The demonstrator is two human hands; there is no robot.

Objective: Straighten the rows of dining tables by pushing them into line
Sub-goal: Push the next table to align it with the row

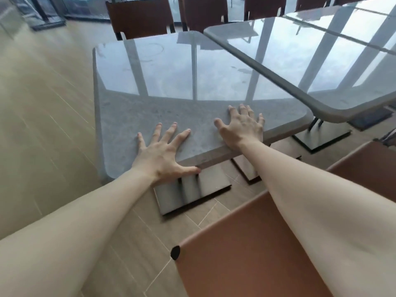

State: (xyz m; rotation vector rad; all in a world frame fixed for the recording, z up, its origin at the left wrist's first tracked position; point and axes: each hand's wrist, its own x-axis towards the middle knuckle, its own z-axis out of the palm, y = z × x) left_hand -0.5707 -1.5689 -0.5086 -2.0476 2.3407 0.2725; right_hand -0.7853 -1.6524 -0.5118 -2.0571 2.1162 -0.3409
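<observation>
From the head view, both bare forearms reach forward and down. The left hand (159, 154) lies flat on the near edge of the grey stone-look tabletop (162, 86), fingers spread and straight, thumb at the rim. The right hand (242, 127) rests flat farther along the same edge, fingers splayed, gripping nothing. This dining table sits askew (its far right corner tucked just under the neighbouring table (300, 58)). A brown chair (246, 254) stands below the right arm; another chair (139, 17) faces the far side.

No legible text (anywhere here)
</observation>
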